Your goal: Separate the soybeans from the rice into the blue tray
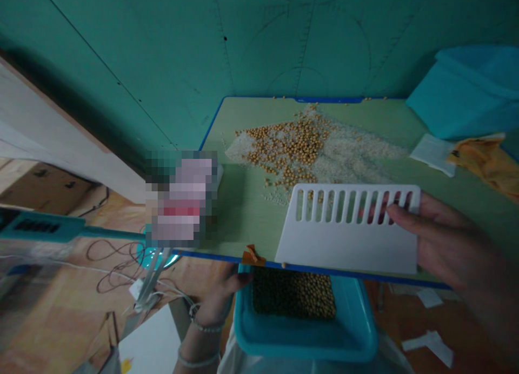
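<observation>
My right hand (441,239) is closed on the right end of a white plastic scraper (348,244) with a row of slots along its upper edge. The scraper stands tilted over the front of the green tabletop (239,212). Behind it, yellow soybeans (304,141) lie spread over white rice-like grains (352,152). Below the front edge is a blue plastic bin (352,325) with many soybeans (316,295) inside. At the bin's left rim, my left hand (221,298) grips with its thumb over the edge; its other fingers are mostly hidden.
A blue container (474,93) stands at the right rear, near an orange cloth (490,163) and a white packet (433,153). Brown tape (253,256) sticks to the table's front edge. A blurred-out object (184,201) is at the left corner. Cables (117,266) lie on the floor.
</observation>
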Tool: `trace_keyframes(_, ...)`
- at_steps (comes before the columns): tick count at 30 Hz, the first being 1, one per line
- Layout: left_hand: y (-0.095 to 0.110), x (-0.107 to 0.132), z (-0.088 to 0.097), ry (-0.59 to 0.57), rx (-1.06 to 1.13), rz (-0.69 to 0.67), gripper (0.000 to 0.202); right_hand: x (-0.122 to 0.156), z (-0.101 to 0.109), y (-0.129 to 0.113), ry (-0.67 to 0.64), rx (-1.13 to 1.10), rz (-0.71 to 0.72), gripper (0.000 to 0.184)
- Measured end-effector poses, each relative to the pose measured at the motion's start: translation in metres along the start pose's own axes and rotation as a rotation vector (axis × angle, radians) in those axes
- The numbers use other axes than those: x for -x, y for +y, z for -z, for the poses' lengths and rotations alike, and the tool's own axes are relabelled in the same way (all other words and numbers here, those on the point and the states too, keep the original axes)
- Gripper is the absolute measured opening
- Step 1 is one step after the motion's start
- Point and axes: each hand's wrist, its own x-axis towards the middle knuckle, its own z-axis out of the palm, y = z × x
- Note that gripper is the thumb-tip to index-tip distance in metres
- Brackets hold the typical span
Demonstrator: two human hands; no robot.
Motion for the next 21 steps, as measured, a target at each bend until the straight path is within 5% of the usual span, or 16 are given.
trace_keyframes(4,0.007,0.003,-0.006,0.029,0.003,-0.020,0.042,-0.002,0.005,-0.006,0.087,0.026,-0.020,0.047)
trace_keyframes(9,0.010,0.003,-0.009,0.038,0.018,-0.008,0.045,-0.014,0.027,-0.022,0.223,0.096,0.272,0.012)
trace_keyframes(12,0.009,0.002,-0.007,0.042,0.013,0.009,0.046,-0.021,0.040,-0.031,0.212,0.112,0.387,0.013)
trace_keyframes(21,0.014,0.006,-0.013,0.043,0.083,0.028,0.034,-0.019,0.034,-0.032,0.254,0.077,0.315,0.016)
